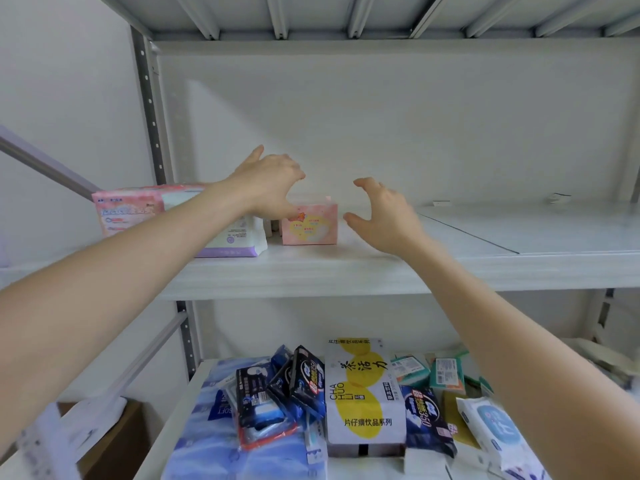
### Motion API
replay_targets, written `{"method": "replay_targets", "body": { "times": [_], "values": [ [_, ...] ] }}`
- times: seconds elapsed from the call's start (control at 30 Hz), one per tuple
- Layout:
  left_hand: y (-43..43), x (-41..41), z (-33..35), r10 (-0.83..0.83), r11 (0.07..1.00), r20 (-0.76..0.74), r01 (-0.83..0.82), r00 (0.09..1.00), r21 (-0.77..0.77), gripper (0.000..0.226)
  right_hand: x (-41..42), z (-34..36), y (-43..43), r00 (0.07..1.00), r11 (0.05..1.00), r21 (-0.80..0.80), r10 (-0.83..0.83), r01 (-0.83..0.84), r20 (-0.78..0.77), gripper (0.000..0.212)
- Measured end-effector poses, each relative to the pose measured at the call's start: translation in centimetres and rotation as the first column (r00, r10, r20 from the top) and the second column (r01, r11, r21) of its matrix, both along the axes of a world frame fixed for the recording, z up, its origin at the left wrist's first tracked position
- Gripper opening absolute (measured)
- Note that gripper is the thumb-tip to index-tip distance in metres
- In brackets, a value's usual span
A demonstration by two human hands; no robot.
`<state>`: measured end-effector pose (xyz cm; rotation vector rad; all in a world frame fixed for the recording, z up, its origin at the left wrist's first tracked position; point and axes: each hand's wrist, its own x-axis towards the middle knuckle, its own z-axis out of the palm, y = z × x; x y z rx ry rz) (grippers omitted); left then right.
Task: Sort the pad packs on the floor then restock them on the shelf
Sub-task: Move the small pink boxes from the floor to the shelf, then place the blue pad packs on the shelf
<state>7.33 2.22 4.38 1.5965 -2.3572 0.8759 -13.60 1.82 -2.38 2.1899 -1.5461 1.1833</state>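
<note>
Upper shelf (346, 268): we see a pink box (309, 225), a purple pack (239, 242) just beside it, and a pink pack (128, 209) at far left.
Lower shelf (180, 410): we find dark packs (306, 379), a white-yellow box (365, 393) and teal packs (446, 374) crowded together.

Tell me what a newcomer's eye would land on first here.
The left hand and right hand hover open over the middle shelf, either side of a small pink pad pack. Below, a white-and-yellow drinks box lies amid a jumble of dark blue pad packs on the lower shelf.

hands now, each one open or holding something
Left hand: open, spread over the small pink pack, no grip on it.
Right hand: open, holding nothing.
</note>
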Motion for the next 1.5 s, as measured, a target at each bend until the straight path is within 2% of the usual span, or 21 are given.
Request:
{"method": "replay_targets", "body": {
  "times": [0.17, 0.43, 0.7, 0.9, 1.33, 1.5],
  "values": [
    [3.5, -1.2, -4.3, -0.083, 0.979, -0.043, 0.074, 0.996, -0.191, 0.062, -1.8, -2.1, 3.2, 0.992, 0.988, -0.108, -0.119, 0.113, -0.052, 0.057],
    [9.4, -5.6, -11.5, -0.069, 0.969, -0.149, 0.03, 0.986, -0.245, 0.072, -6.0, -7.0, 8.9, 0.968, 0.979, -0.124, -0.184, 0.164, -0.171, 0.056],
    [16.2, -10.8, -18.7, 0.057, 0.987, -0.159, -0.08, 0.986, -0.143, 0.075, -12.1, -12.3, 15.4, 0.951, 0.989, -0.046, -0.145, 0.138, -0.273, 0.058],
    [21.3, -14.7, -24.8, 0.08, 0.993, -0.205, -0.096, 0.975, -0.069, 0.075, -16.8, -18.2, 21.4, 0.926, 0.988, 0.006, -0.144, 0.156, -0.348, 0.058],
    [35.2, -24.7, -40.3, 0.073, 0.984, -0.24, -0.031, 0.968, 0.174, 0.075, -25.3, -32.9, 36.8, 0.901, 0.924, 0.286, -0.119, 0.255, -0.417, 0.069],
    [38.9, -28.9, -45.6, 0.052, 0.978, -0.249, 0.001, 0.967, 0.209, 0.076, -29.1, -38.4, 41.3, 0.898, 0.889, 0.354, -0.128, 0.292, -0.42, 0.071]
  ]
}}
